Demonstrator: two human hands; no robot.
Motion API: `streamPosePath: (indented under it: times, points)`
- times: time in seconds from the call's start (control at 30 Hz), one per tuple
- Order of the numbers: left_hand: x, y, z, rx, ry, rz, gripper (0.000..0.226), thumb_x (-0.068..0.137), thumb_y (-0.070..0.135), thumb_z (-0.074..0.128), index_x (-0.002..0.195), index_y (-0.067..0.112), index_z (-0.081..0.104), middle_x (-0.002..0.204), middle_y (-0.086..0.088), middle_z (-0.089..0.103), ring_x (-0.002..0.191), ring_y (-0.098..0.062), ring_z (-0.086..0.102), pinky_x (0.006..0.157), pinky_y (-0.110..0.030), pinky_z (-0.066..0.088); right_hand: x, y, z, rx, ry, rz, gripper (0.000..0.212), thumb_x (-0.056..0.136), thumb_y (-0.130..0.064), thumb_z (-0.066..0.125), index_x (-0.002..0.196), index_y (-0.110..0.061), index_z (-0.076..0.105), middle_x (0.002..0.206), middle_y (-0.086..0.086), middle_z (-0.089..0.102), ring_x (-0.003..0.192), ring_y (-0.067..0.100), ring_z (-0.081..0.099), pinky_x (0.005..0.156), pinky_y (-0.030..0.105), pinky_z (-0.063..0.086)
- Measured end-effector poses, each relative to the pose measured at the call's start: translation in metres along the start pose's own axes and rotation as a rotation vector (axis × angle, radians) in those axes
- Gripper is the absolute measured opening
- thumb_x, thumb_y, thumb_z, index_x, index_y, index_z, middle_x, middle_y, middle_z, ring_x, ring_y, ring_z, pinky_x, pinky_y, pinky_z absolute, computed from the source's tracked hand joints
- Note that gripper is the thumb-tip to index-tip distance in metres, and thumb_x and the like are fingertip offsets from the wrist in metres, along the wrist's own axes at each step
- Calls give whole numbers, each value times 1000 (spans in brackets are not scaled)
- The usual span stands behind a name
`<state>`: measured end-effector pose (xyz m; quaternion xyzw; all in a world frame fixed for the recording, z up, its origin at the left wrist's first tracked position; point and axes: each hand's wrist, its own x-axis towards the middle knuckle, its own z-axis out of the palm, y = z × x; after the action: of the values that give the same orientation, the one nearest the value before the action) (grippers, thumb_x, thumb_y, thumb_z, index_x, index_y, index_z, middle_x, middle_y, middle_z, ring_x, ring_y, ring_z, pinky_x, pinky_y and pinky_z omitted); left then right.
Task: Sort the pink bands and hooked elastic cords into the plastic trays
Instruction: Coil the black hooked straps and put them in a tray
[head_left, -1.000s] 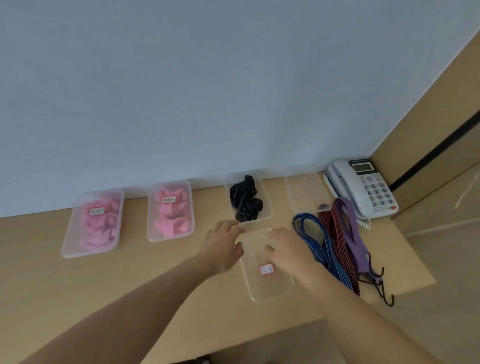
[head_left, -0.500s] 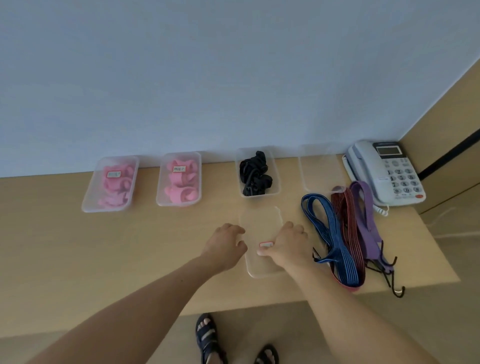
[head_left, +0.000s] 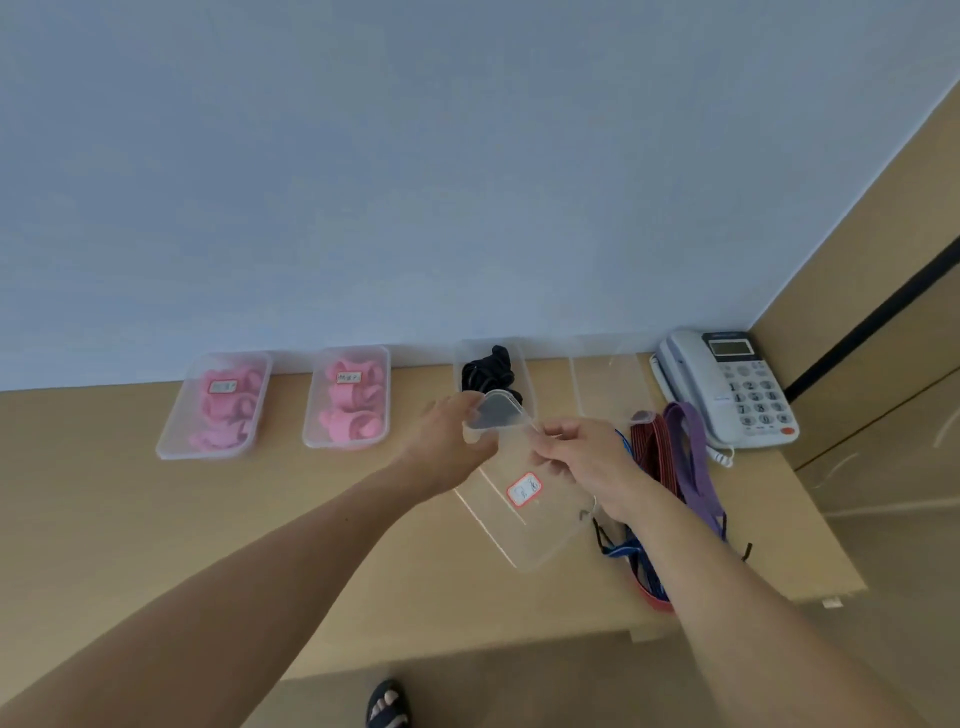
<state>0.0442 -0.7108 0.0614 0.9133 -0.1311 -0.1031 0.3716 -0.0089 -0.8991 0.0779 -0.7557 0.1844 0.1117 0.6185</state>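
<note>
A clear plastic tray (head_left: 540, 530) with a red-edged label is lifted off the wooden table (head_left: 156, 519) and tilted. My left hand (head_left: 449, 441) grips its far corner, and my right hand (head_left: 587, 457) pinches its right rim. Blue, red and purple hooked elastic cords (head_left: 691, 457) lie in a bundle on the table just right of my right hand, partly hidden by my forearm. Two labelled trays of pink bands (head_left: 215, 408) (head_left: 348, 400) stand at the back left against the wall.
A tray of black cords (head_left: 491, 371) and an empty clear tray (head_left: 613, 387) stand at the back behind my hands. A white desk phone (head_left: 727, 387) fills the back right corner. The table's front edge is near, with a sandalled foot (head_left: 387, 706) below it.
The clear tray lay flat on the table under both hands; now both hands have raised it and tipped it. The view has tilted upward and the hands have moved toward the wall.
</note>
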Motion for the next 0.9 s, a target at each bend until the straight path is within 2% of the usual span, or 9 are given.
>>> streamPosePath:
  times: [0.13, 0.23, 0.33, 0.4, 0.47, 0.57, 0.7, 0.8, 0.9]
  points:
    - [13, 20, -23, -431, 32, -114, 7, 92, 9, 53, 97, 11, 57, 75, -8, 67, 58, -15, 61, 55, -26, 48, 5, -28, -10, -86, 115, -135, 14, 88, -16, 72, 102, -17, 73, 82, 0, 74, 64, 1, 63, 61, 15, 52]
    - [19, 18, -36, -680, 154, -228, 13, 93, 0, 46, 88, 11, 51, 67, -7, 63, 58, -23, 58, 53, -32, 46, 8, -33, -15, -102, 304, -118, 37, 88, -29, 70, 122, -16, 63, 112, -1, 66, 97, 14, 64, 84, 31, 53]
    - [22, 13, -45, -955, 170, -344, 22, 89, -8, 41, 82, 12, 46, 74, -17, 56, 57, -23, 58, 53, -33, 46, 5, -32, -6, 97, 188, -14, 35, 89, -23, 70, 118, -6, 60, 102, 9, 71, 80, 16, 67, 66, 32, 52]
    - [22, 8, -48, -906, 129, -352, 19, 87, -4, 51, 100, 9, 49, 89, -16, 56, 65, -22, 61, 56, -31, 48, 6, -37, 3, 114, 156, -64, 22, 89, -8, 66, 110, -5, 61, 80, 5, 74, 64, 11, 66, 55, 26, 48]
    - [24, -1, -54, -497, 136, -286, 62, 82, 14, 65, 137, 14, 37, 112, -2, 54, 92, -19, 60, 74, -34, 52, 10, -46, 8, 55, 153, -122, 20, 90, -3, 63, 109, -9, 60, 67, 1, 72, 55, 8, 62, 50, 22, 44]
    - [30, -6, -68, -164, 130, -70, 78, 81, 30, 69, 148, 24, 30, 130, 0, 48, 118, -20, 49, 99, -41, 45, 14, -65, 11, -112, 49, -186, 31, 91, -6, 62, 119, -19, 58, 68, -3, 72, 56, 5, 60, 53, 20, 45]
    - [42, -5, -77, -455, 4, -116, 21, 97, 22, 54, 111, 8, 60, 85, -1, 71, 76, -16, 68, 68, -27, 49, 19, -77, 22, -79, 144, -247, 41, 92, -13, 66, 126, -27, 47, 69, 0, 68, 58, 4, 60, 56, 17, 46]
    - [45, -7, -69, -704, -18, -213, 14, 100, 14, 46, 99, 5, 56, 69, -2, 68, 57, -15, 66, 55, -28, 51, 23, -77, 33, 98, 339, -171, 35, 90, -20, 69, 119, -21, 49, 85, 11, 69, 60, 12, 60, 53, 25, 46]
    - [49, -6, -55, -831, -47, -249, 13, 102, 12, 41, 97, 4, 49, 73, -11, 71, 57, -21, 68, 52, -31, 54, 27, -67, 45, 117, 353, -164, 15, 90, -15, 68, 102, -14, 59, 78, 6, 70, 51, 6, 60, 47, 20, 44]
